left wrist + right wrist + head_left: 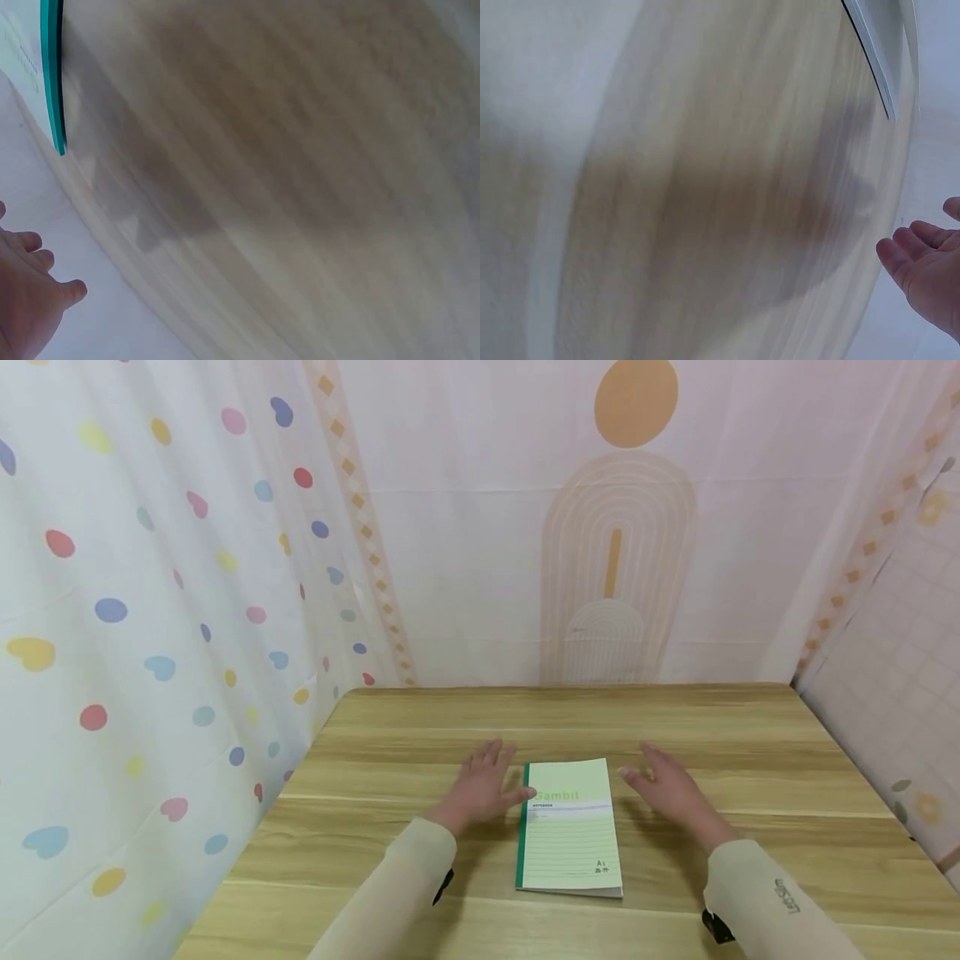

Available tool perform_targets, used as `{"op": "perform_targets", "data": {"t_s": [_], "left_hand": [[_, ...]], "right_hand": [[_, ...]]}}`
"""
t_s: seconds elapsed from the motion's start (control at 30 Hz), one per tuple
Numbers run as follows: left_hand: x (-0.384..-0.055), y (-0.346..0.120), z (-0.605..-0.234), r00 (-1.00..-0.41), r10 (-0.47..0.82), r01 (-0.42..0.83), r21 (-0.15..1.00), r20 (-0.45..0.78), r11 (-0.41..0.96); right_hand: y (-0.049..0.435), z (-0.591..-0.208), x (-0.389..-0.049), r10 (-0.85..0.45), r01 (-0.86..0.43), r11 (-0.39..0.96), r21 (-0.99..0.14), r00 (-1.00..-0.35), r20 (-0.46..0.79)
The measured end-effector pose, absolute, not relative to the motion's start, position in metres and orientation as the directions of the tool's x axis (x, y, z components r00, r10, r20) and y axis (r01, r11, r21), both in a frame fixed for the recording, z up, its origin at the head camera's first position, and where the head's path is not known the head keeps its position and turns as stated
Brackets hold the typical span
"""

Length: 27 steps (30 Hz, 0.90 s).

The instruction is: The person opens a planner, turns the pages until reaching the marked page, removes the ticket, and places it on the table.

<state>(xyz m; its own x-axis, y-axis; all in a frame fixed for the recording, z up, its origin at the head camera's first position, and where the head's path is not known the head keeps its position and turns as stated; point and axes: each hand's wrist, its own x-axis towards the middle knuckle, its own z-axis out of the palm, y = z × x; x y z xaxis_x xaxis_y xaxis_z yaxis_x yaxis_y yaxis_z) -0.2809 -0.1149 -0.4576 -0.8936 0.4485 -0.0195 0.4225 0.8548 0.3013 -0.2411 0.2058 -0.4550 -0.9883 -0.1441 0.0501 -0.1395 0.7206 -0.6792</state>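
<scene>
A pale green notebook [572, 843] with a dark green spine and the word "Gambit" on its cover lies on the wooden table. My left hand [482, 785] hovers at its left side, fingers spread, the thumb tip overlapping the spine edge in the head view. To the right of the notebook, my right hand [670, 789] is held apart from it with relaxed fingers. In the left wrist view the green spine [52, 82] shows above the left hand [30, 292]. The right wrist view has the notebook's page edge [871, 60] above the right hand [930, 270]. Both hands hold nothing.
The wood-grain table [375, 735] ends at a back edge against a white curtain [465, 527] with an arch print. A curtain with coloured dots [187, 652] hangs along the left. Black straps [717, 927] show at the cuffs of the pale sleeves.
</scene>
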Motion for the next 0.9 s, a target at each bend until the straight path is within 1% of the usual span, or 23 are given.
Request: {"op": "perform_targets", "data": {"t_s": [0.27, 0.5, 0.9], "left_hand": [[-0.274, -0.114, -0.462, -0.873, 0.484, 0.421, 0.403, -0.064, 0.812], [-0.268, -0.113, -0.468, -0.875, 0.47, 0.372, 0.458, -0.117, 0.807], [-0.261, -0.11, -0.481, -0.865, 0.471, 0.37, 0.415, -0.174, 0.831]], "right_hand": [[0.196, -0.456, -0.234, -0.125, -0.057, 0.638, -0.768, -0.992, -0.03], [0.188, -0.459, -0.23, -0.122, -0.031, 0.597, -0.801, -0.991, -0.053], [0.173, -0.467, -0.236, -0.078, 0.028, 0.515, -0.856, -0.994, -0.079]]}}
